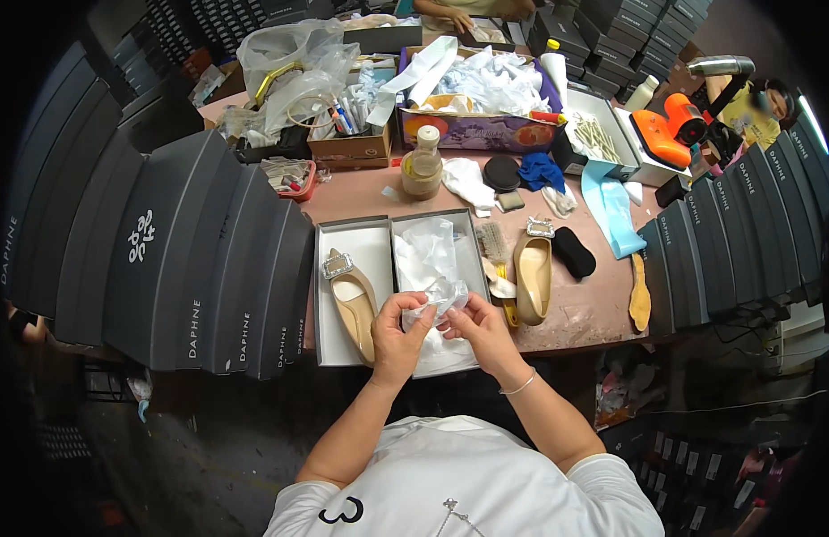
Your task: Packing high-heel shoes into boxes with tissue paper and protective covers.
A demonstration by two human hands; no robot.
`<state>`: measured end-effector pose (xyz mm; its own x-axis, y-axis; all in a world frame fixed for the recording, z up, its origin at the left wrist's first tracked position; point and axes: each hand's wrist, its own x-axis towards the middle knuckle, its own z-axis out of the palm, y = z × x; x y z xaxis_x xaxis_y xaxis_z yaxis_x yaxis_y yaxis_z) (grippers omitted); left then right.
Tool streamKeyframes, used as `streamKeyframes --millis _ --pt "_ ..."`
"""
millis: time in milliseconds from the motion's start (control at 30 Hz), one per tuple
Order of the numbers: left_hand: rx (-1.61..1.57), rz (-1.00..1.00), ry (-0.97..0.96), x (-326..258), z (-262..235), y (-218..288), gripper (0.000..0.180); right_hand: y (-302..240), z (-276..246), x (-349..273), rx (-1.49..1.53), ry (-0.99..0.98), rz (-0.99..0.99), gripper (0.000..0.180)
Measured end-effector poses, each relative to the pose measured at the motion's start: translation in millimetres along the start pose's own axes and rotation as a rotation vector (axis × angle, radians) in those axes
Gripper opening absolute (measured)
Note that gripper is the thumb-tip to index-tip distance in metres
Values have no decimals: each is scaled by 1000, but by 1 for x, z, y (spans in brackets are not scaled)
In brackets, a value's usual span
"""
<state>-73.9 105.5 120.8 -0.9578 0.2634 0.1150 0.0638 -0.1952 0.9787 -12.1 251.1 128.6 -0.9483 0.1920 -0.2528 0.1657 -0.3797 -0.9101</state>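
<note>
Watching remotely, I see my left hand (pixel 398 338) and right hand (pixel 483 331) pinching thin wrapping (pixel 445 293). One shoe (pixel 353 299) lies to their left.

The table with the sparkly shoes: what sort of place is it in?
Maybe a shoe workshop or packing room. Many dark shoeboxes are on both sides, a beige shoe lies in an open box, and a brush is on the table.

Thin, crumpled, translucent white sheet (pixel 445 293), bunched up over the right-hand grey box tray (pixel 471 259)
</note>
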Motion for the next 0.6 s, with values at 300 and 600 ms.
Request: streamKeyframes --millis 300,600 --pt "-541 -364 170 11 -53 -8 9 -20 -16 24 -89 -81 25 21" --pt "-673 -413 229 18 -48 -5 21 -6 -43 11 203 -131 137 15"
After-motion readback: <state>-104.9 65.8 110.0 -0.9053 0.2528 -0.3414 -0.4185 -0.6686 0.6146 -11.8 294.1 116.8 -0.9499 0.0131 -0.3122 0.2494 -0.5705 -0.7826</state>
